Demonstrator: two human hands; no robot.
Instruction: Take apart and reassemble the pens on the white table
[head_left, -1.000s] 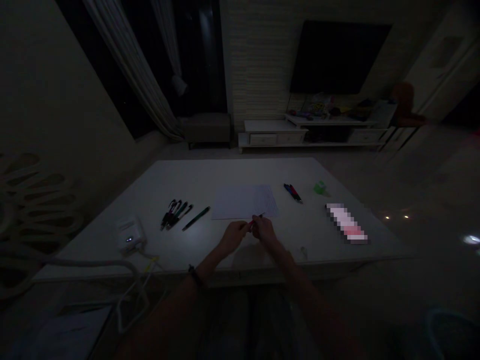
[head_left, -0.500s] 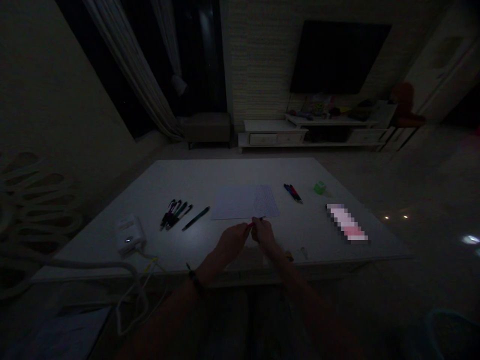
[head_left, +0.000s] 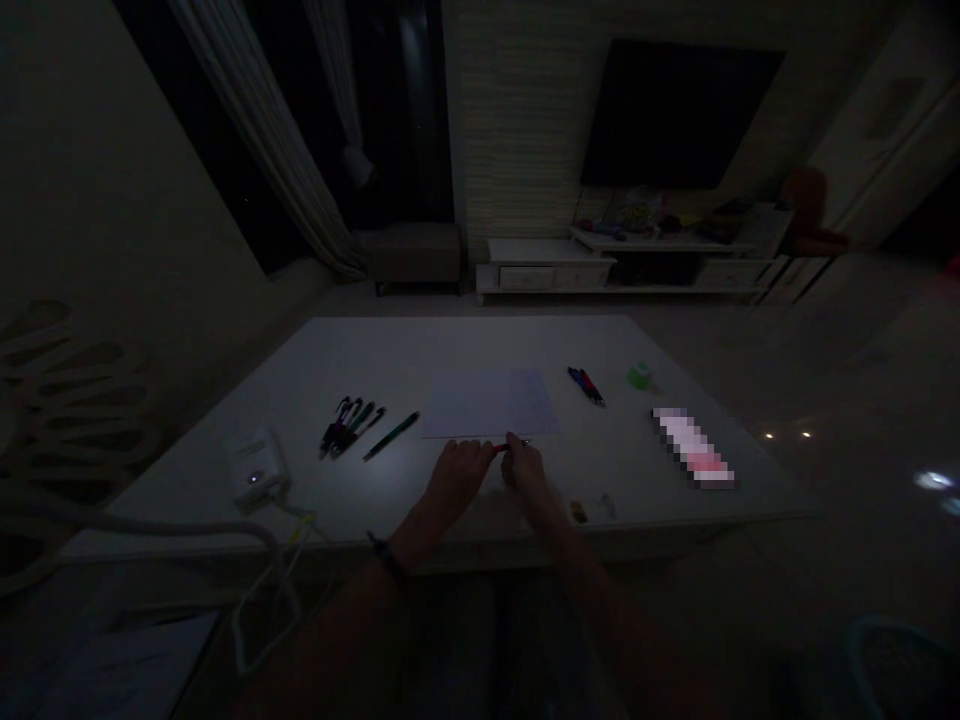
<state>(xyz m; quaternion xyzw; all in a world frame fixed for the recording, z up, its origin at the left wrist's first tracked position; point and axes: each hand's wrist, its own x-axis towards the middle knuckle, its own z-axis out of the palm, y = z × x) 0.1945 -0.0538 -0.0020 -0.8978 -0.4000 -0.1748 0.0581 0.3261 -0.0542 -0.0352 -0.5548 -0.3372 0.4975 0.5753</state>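
Both of my hands meet over the near part of the white table (head_left: 480, 345), closed on one red pen (head_left: 501, 448). My left hand (head_left: 461, 470) has its fingers wrapped round one end. With its fingers pinched, my right hand (head_left: 523, 468) grips the other end, where a dark tip pokes out. Just beyond them lies a sheet of paper (head_left: 469, 400), its right part covered in writing. To the left rests a dark green pen (head_left: 391, 436) beside a group of several pens (head_left: 351, 428). Blue and red pens (head_left: 586, 386) lie right of the paper.
A green cube-like item (head_left: 639, 376) and a pixelated phone (head_left: 694, 447) lie on the right. A white box (head_left: 256, 468) with a cable (head_left: 187, 530) is at the left. Small items (head_left: 578, 511) sit by the near edge. The room is dark.
My hands have drawn slightly apart, and more of the red pen shows between them. My left hand has shifted a little to the left. The pens and paper lie as before.
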